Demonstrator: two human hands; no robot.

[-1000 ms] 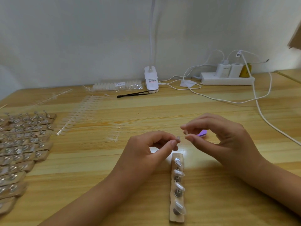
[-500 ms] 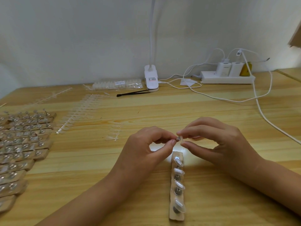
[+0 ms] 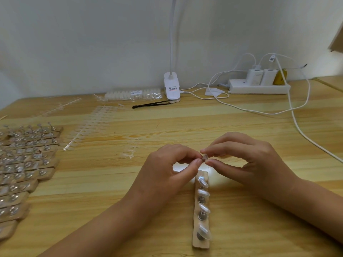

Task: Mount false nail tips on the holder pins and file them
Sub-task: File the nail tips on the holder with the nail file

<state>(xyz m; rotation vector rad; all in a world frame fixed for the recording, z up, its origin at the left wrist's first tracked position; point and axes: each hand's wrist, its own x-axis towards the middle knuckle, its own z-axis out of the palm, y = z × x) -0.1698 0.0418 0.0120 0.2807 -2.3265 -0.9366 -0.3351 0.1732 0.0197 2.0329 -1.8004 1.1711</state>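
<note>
Wooden table [image 3: 185,127]: left hand [image 3: 167,169] and right hand [image 3: 250,160] fingers [image 3: 222,148] pinch one nail tip [image 3: 204,157]; lamp label [image 3: 173,88] illegible.

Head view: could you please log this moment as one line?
step: mounting | left hand: pinches nail tip | right hand: pinches same tip | holder: four mounted tips

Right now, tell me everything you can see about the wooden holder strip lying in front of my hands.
The wooden holder strip is a narrow, pale, rough-edged slat lying flat on the table, running away from the viewer. A row of metal pin bases sits along it, and four carry clear, glossy nail tips. Its far end lies in a bright patch of light. The left hand and right hand, pinching a loose tip, hover above that end; no touch is plainly visible.
</note>
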